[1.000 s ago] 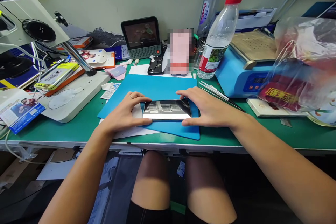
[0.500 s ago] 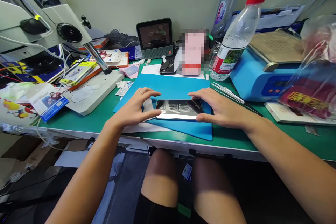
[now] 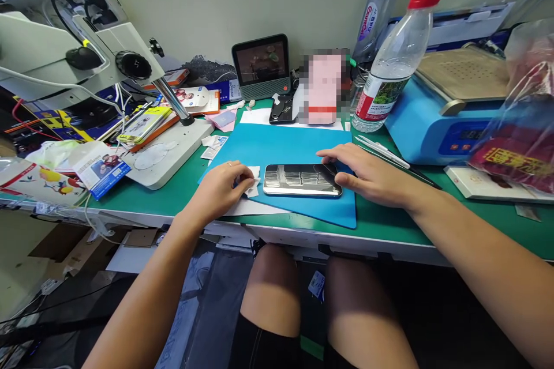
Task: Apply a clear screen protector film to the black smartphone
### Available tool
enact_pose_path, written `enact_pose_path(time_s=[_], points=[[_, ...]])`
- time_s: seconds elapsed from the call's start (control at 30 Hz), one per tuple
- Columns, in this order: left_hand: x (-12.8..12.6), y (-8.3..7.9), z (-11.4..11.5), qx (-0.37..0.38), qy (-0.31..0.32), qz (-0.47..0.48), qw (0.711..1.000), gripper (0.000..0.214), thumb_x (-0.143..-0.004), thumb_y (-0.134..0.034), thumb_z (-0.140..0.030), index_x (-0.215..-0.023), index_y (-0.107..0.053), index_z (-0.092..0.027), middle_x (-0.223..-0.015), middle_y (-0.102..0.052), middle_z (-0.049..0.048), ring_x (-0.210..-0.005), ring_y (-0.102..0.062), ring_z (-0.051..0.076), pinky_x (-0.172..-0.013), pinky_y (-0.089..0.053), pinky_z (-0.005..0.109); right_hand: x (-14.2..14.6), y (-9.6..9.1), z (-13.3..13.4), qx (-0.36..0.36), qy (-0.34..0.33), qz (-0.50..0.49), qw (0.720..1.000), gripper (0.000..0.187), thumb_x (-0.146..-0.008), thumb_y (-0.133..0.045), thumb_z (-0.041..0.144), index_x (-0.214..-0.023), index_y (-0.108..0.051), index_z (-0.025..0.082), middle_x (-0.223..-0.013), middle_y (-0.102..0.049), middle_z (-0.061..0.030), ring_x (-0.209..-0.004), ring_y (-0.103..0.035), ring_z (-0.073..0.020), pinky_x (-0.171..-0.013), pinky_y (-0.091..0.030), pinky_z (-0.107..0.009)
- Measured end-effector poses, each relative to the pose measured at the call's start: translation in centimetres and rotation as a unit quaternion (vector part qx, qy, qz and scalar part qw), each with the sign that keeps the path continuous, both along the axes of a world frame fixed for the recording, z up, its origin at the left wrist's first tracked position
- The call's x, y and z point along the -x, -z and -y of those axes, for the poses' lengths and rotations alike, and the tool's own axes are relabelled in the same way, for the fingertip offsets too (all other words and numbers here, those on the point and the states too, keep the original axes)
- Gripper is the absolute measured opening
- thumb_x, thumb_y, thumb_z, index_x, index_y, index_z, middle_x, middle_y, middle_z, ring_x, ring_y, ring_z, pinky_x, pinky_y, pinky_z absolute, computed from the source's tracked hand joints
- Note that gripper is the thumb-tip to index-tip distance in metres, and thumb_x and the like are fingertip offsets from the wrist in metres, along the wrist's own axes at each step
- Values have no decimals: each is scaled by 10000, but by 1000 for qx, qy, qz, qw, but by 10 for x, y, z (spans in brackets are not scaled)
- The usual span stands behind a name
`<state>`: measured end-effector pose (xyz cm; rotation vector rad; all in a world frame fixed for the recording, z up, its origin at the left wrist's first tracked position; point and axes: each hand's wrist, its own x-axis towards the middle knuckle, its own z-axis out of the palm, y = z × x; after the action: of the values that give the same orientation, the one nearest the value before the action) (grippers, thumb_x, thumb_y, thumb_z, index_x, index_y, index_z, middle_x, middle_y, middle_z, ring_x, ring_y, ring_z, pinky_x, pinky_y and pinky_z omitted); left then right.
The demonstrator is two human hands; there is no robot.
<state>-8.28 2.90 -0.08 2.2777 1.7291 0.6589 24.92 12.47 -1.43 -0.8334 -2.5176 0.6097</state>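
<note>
A smartphone with a dark, glossy, reflecting face lies flat on the blue mat, its long side toward me. To its left, my left hand is closed, thumb and fingers pinching a crumpled white tissue. Over the phone's right end is my right hand, open with thumb and fingers apart. The thumb is close to the phone's right edge; whether it touches, I cannot tell. Under the mat's front left edge a sheet of white paper sticks out.
A microscope on a white base stands left, with booklets and boxes around it. Behind the mat are a small screen device and a black phone part. Right are a bottle, tweezers, a blue heating device and a plastic bag.
My left hand has moved off the phone's left end and closed on the tissue. My right hand stays near the right end, still open. The view has shifted slightly left.
</note>
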Motion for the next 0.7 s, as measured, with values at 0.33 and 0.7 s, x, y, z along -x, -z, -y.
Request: enact_pose_path(time_s=[0.33, 0.7], points=[[-23, -3, -18, 15, 11, 46, 999, 117, -929, -698, -241, -819, -738, -238, -833, -735, -11, -684, -554, 155, -659, -408, 296, 0, -4, 3, 9, -2, -9, 1000, 949, -908, -245, 871, -1388, -623, 145, -1207, -703, -175, -1135, -587, -359, -987, -450, -506], [-22, -3, -25, 30, 1, 56, 998, 148, -885, -693, -335, -789, -752, -239, -802, -684, 15, -755, -559, 195, -698, -420, 325, 0, -6, 5, 15, 9, -33, 999, 978, -912, -113, 862, -1364, -647, 179, -1165, -713, -147, -1129, -591, -327, -995, -445, -479]])
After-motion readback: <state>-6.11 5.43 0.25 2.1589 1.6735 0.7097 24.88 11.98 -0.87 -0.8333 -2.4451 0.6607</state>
